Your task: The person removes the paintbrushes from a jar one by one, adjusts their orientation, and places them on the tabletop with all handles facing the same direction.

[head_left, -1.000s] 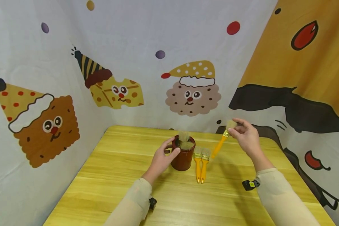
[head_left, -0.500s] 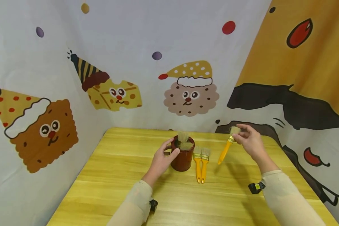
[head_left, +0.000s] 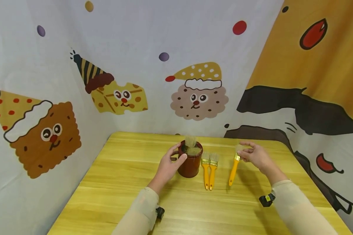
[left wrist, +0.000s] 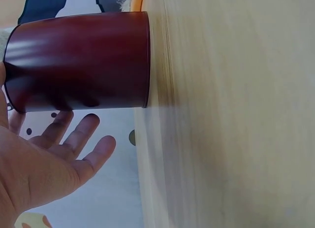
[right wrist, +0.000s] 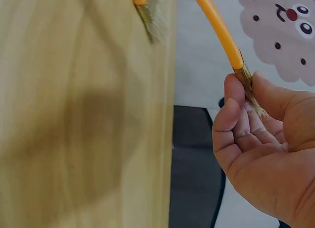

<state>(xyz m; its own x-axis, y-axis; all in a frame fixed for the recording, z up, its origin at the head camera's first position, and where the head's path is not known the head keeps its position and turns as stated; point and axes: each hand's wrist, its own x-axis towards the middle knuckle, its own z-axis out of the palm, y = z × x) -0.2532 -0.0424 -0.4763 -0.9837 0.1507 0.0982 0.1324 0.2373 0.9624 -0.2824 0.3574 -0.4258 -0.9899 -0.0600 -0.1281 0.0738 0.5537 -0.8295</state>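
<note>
A dark red cylindrical pot [head_left: 189,168] stands upright on the wooden table, bristle tufts [head_left: 191,145] showing above its rim. My left hand [head_left: 167,166] holds it near the rim, thumb at the near side and index finger at the far side. In the left wrist view the other fingers are spread beside the pot [left wrist: 81,60]. Off to the right, my right hand [head_left: 257,156] pinches a paintbrush [head_left: 233,171] by its bristle end, the yellow-orange handle hanging down close over the table. Between pot and held brush, two matching paintbrushes [head_left: 206,176] lie side by side, bristles away from me.
The wooden table [head_left: 129,182] ends at a back edge against a cartoon-printed cloth [head_left: 141,39]. Similar cloth hangs along the left and right. Each wrist carries a small black camera [head_left: 266,199].
My right hand has swung right and then lowered with the paintbrush, whose handle now hangs steeper and closer to the table. The left hand still holds the pot in place.
</note>
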